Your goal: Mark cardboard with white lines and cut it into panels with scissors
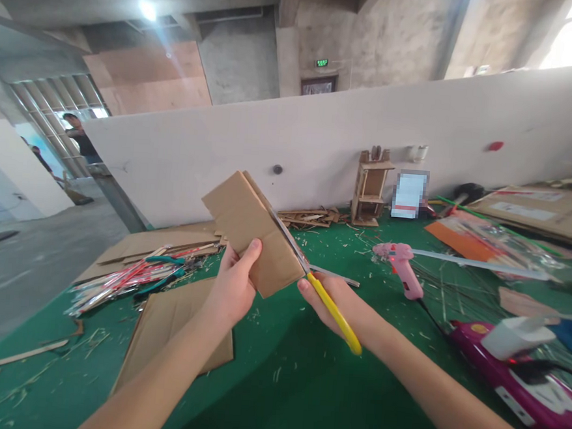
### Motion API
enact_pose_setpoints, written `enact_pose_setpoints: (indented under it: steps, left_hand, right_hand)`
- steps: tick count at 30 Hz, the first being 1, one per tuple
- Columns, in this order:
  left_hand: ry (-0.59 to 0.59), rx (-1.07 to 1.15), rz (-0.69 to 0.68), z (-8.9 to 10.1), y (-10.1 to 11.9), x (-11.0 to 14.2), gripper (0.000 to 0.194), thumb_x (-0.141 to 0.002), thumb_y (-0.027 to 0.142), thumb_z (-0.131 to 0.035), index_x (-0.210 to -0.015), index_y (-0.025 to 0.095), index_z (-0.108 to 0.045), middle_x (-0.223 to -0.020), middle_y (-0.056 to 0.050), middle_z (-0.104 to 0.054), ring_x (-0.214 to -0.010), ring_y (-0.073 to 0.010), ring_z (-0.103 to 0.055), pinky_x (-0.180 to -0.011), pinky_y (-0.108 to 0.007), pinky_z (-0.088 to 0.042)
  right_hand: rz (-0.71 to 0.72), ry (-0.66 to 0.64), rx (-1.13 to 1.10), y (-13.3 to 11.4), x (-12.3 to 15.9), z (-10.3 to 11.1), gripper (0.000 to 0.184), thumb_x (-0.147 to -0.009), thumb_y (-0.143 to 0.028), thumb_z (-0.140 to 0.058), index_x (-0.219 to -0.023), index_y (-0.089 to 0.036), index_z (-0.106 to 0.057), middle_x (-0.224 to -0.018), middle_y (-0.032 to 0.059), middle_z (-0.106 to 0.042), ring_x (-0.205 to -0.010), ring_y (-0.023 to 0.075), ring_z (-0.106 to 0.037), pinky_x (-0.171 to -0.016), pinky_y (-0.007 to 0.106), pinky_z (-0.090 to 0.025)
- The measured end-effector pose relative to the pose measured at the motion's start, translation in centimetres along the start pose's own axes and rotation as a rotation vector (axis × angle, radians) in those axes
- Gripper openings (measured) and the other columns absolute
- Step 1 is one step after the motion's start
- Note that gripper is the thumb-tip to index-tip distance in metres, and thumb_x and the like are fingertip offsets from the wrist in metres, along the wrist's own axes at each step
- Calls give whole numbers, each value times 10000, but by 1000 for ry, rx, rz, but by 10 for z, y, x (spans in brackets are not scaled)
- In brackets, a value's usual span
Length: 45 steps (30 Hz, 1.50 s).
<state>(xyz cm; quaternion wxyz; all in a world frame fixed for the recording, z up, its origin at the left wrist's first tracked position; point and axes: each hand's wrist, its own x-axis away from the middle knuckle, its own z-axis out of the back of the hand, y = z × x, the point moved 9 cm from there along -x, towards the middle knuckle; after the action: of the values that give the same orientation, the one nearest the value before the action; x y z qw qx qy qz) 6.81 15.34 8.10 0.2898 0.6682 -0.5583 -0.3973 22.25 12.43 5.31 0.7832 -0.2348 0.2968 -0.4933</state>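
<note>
My left hand (pixel 236 280) grips a folded or doubled piece of brown cardboard (pixel 252 235) by its lower left edge, thumb on the near face. The cardboard is held tilted above the green table. In my right hand (pixel 329 299) is a pair of scissors with yellow handles (pixel 335 316). Their blades run along the right edge of the cardboard, one of them partly hidden behind it. Below my left forearm a larger flat cardboard sheet (pixel 174 331) lies on the table.
On the right are a pink glue gun (pixel 402 265) with a glue stick in it and a purple power strip (pixel 510 367). A small cardboard stand (pixel 370 191) is at the back. Wrapped sticks (pixel 129 279) lie left. A person (pixel 80 138) stands far left.
</note>
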Motion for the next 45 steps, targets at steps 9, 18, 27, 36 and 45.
enact_pose_setpoints:
  steps: [9, 18, 27, 36, 45]
  left_hand:
    - [-11, -30, -4, -4, 4, 1, 412, -743, 255, -714, -1126, 271, -564, -1140, -23, -665, -1050, -186, -611, -934, -363, -477]
    - [-61, -66, 52, -13, -5, 12, 435, -766, 268, -692, -1173, 287, -539, -1163, -19, -656, -1039, -188, -618, -920, -360, -485]
    - [-77, -64, 61, -13, -7, 12, 441, -763, 266, -695, -1173, 308, -539, -1188, -9, -642, -1065, -186, -603, -914, -355, -489]
    - [-54, -40, 71, -11, -13, 14, 435, -754, 301, -703, -1157, 312, -542, -1156, 1, -658, -1036, -186, -616, -909, -357, -491]
    - [-45, -42, 74, -9, -15, 14, 444, -743, 319, -711, -1154, 318, -541, -1139, 6, -664, -1019, -188, -622, -898, -362, -497]
  right_hand:
    - [88, -20, 150, -16, 5, 6, 456, -939, -509, -271, -799, -182, -556, -770, 80, -643, -680, 201, -599, -671, 294, -422]
    - [81, 31, 167, -18, 4, 8, 462, -968, -442, -253, -801, -186, -599, -826, 81, -678, -765, 208, -632, -734, 287, -440]
    - [20, 111, 185, -10, 5, 10, 430, -954, -450, -312, -817, -187, -624, -792, 84, -697, -771, 216, -664, -667, 254, -456]
    - [-15, 109, 243, -8, 5, 6, 467, -958, -463, -263, -815, -182, -606, -818, 93, -701, -769, 235, -665, -661, 275, -453]
    - [-79, 102, 263, -2, 5, 3, 506, -951, -500, -255, -757, -193, -607, -699, 72, -691, -638, 213, -655, -551, 253, -399]
